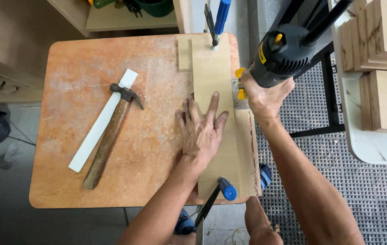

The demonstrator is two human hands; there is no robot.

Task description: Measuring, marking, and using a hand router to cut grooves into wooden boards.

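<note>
My left hand (201,128) lies flat, fingers spread, on a pale wooden board (212,77) that runs along the right side of an orange worktable (157,136). My right hand (261,97) grips a dark grey power tool (280,54) with yellow parts, held at the board's right edge; its metal base (238,94) rests on the wood. Two blue-handled clamps hold the board, one clamp (218,20) at the far end and another clamp (223,190) at the near end.
A claw hammer (112,134) with a wooden handle lies across a white strip (102,120) on the table's left half. Stacked wooden pieces (379,36) sit on a white surface at right. Grey grid matting (320,149) covers the floor at right. Sawdust coats the tabletop.
</note>
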